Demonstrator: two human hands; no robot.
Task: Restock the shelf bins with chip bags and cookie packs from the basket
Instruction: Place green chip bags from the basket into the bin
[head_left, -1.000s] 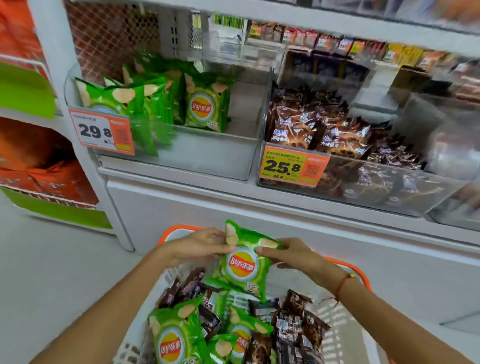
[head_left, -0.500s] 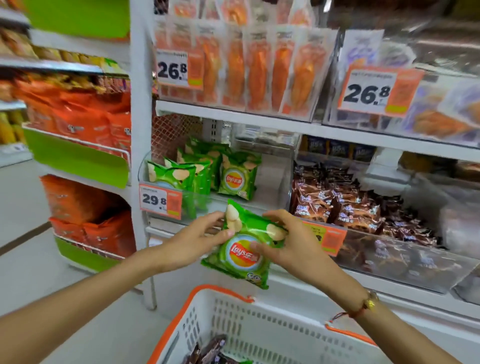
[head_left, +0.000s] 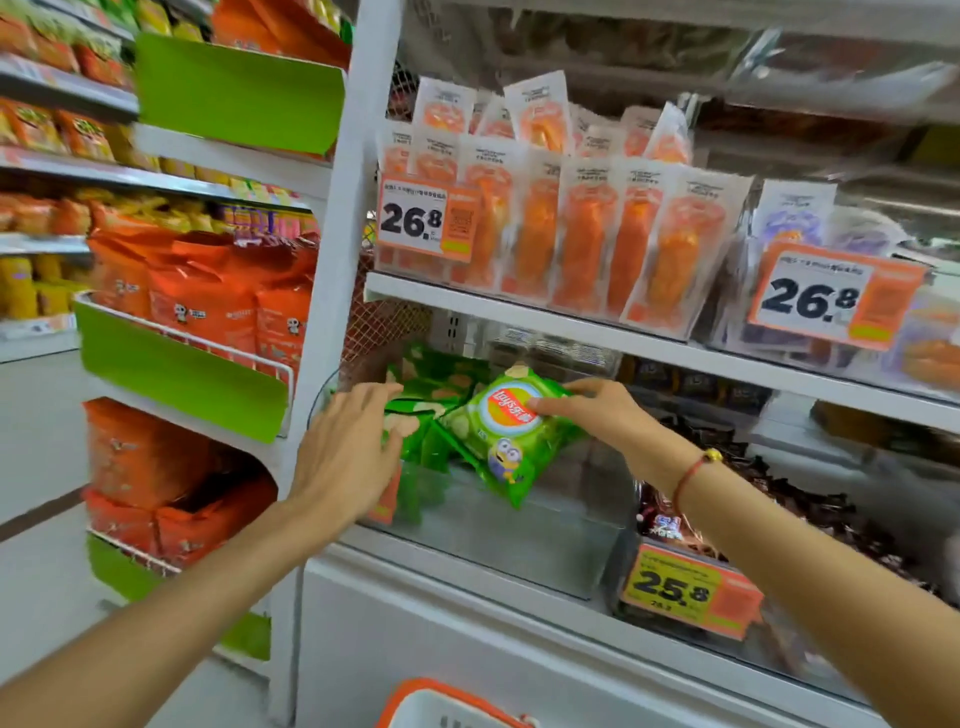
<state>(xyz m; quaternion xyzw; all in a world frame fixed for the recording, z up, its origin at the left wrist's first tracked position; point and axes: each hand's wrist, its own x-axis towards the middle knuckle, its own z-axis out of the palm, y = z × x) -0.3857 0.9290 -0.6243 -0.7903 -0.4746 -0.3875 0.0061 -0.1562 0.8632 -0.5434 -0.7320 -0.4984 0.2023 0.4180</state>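
Mid-restock at frame centre: right hand grasping a green chip bag over the clear bin, left hand released beside stocked bags, basket stock left.

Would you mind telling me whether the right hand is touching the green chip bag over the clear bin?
Touching. In the head view, the right hand pinches the chip bag at its upper right edge, fingers lying across the logo.

Bright green chip bag with red-and-yellow round logo; orange-rimmed white basket; orange-and-white price tags.
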